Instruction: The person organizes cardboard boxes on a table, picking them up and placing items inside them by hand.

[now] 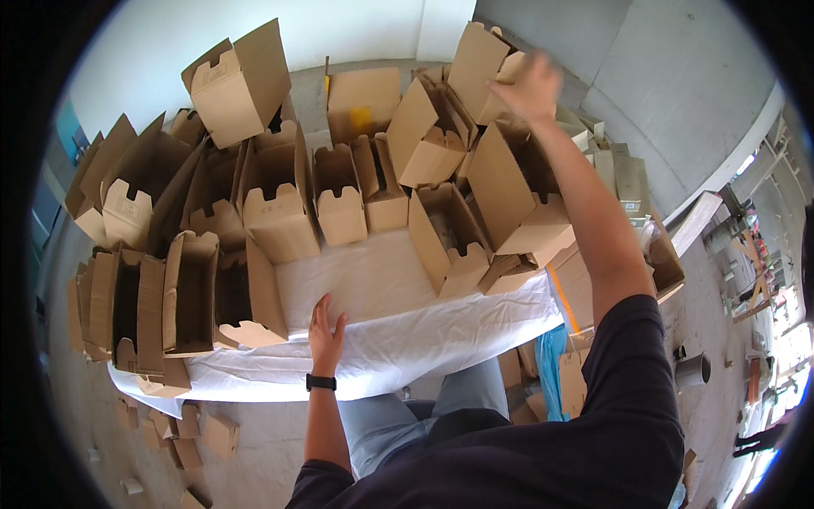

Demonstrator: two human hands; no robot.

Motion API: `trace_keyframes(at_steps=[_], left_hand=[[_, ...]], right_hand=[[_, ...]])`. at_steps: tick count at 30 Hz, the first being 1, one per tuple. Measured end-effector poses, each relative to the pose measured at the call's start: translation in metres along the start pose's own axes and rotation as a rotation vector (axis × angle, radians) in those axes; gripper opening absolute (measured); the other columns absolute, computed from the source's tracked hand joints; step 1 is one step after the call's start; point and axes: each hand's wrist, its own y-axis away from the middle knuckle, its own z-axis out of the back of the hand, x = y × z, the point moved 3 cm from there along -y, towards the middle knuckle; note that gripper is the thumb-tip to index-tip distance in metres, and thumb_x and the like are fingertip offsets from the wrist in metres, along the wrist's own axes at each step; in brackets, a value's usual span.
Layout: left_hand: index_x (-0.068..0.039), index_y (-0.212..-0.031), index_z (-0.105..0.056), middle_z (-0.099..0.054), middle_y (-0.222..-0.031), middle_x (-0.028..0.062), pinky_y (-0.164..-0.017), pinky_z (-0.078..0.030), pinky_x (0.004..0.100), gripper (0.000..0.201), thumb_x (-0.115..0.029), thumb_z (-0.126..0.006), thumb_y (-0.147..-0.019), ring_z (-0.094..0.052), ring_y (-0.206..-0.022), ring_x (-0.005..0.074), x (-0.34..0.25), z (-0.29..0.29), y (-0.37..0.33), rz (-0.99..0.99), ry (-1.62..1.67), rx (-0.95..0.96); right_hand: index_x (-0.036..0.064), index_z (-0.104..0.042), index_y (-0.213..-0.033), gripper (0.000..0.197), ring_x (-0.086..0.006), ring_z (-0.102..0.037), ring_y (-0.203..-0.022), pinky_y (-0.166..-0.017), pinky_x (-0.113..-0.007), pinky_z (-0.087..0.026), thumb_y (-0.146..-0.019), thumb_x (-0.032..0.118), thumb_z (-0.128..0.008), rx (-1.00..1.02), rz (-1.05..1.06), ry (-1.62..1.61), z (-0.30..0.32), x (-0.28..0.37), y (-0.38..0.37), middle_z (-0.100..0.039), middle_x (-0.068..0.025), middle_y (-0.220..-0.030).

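**Hands well apart over a table full of open cardboard cartons**

So the right hand (532,89) is way out at 1 o'clock, arm stretched, right at the edge of a brown tall-flapped carton (471,68). It's blurry and the fingertips are hidden, so can't tell if it's actually gripping. Left hand (326,335) is around 7 o'clock, empty with fingers spread, over the white tablecloth (373,280); can't tell if it's touching. Black wristband (321,383) on that wrist. Another tall-flapped box (225,97) sits tilted on top of others near 10 o'clock. Blue plastic sheet (550,373) at 4, loose small boxes (188,450) on the floor at 8.
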Motion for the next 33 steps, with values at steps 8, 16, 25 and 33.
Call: trace_keyframes(at_steps=[8,16,25,33], left_hand=[[-0.004,-0.134,-0.047,-0.056,-0.130,0.0158,-0.100,-0.044,0.0412,0.047,-0.019,-0.062,-0.092,-0.054,-0.120,0.0353,0.009,-0.004,-0.001,0.000,-0.015,-0.004],[-0.007,-0.134,-0.047,-0.056,-0.131,0.0154,-0.098,-0.046,0.0412,0.049,-0.025,-0.065,-0.091,-0.055,-0.119,0.0350,0.021,-0.009,0.003,0.042,-0.026,-0.032],[-0.007,-0.133,-0.047,-0.057,-0.128,0.0161,-0.097,-0.046,0.0425,0.049,-0.025,-0.064,-0.090,-0.055,-0.116,0.0361,0.011,-0.003,0.008,0.078,-0.020,-0.034],[-0.006,-0.125,-0.057,-0.060,-0.124,0.0178,-0.098,-0.045,0.0453,0.043,-0.020,-0.066,-0.086,-0.055,-0.115,0.0364,0.062,-0.041,0.012,0.078,0.216,0.017]], right_hand=[[0.0092,-0.032,-0.141,0.107,-0.0399,-0.048,-0.122,-0.098,-0.048,-0.044,-0.062,0.065,-0.078,0.407,-0.243,0.047,0.015,0.015,-0.007,-0.044,-0.0239,-0.133],[0.0023,-0.051,-0.110,0.070,-0.0367,-0.056,-0.094,-0.081,-0.046,-0.047,-0.071,0.055,-0.077,0.107,-0.008,0.007,0.031,0.024,-0.008,-0.056,-0.0192,-0.103],[0.0015,-0.048,-0.135,0.056,-0.0249,-0.052,-0.120,-0.099,-0.035,-0.042,-0.089,0.023,-0.070,0.275,-0.049,-0.792,0.061,0.208,0.059,-0.052,-0.0174,-0.130],[0.0026,-0.049,-0.123,0.043,-0.0282,-0.058,-0.101,-0.081,-0.037,-0.051,-0.086,0.013,-0.068,0.699,0.222,-1.580,0.084,0.428,0.175,-0.052,-0.0166,-0.122]])
